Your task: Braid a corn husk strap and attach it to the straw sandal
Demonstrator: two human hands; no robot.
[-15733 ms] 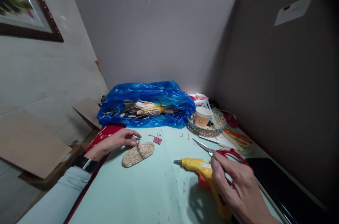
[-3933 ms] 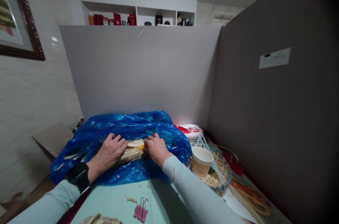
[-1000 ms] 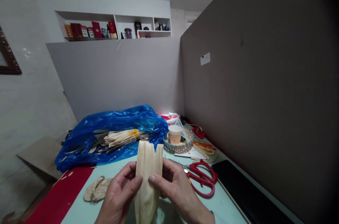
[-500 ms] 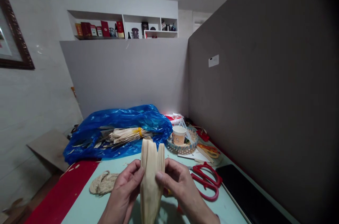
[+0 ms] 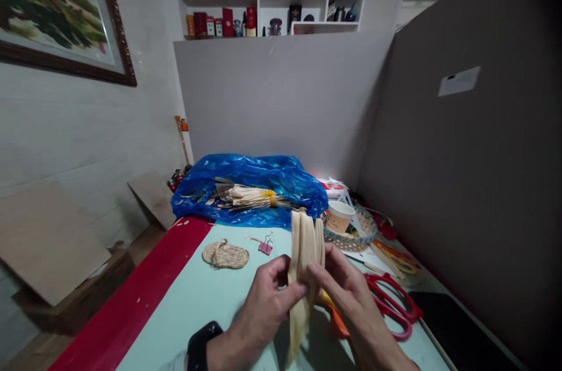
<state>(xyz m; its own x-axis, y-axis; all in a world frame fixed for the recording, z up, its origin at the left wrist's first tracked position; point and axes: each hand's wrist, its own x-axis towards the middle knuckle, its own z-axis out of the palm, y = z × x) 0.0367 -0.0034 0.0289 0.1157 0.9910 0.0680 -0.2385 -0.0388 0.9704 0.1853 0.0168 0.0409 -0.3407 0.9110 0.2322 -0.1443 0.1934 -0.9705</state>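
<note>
Upright between my hands is a folded, pale dried corn husk point(image 5: 304, 248), its narrow lower end hanging over the table. My left hand point(image 5: 274, 295) pinches its left side between thumb and fingers. On the right side, my right hand point(image 5: 345, 286) grips it with the thumb pressed on the front. Below my right hand an orange and yellow handle point(image 5: 336, 318) shows in part. A small woven straw sandal point(image 5: 225, 254) lies to the left, with a pink binder clip point(image 5: 265, 245) behind it. Red-handled scissors point(image 5: 395, 306) rest to the right.
A blue plastic bag point(image 5: 246, 166) at the back holds a tied bundle of husk strips point(image 5: 250, 196). A paper cup point(image 5: 339, 216) stands in a woven basket point(image 5: 369, 230). A black tablet-like slab point(image 5: 452, 324) lies right, beside the grey partition point(image 5: 461, 154).
The view has swung left, so the hands and table things sit further right in it. The sandal and binder clip have come into full view. Both hands still hold the husk.
</note>
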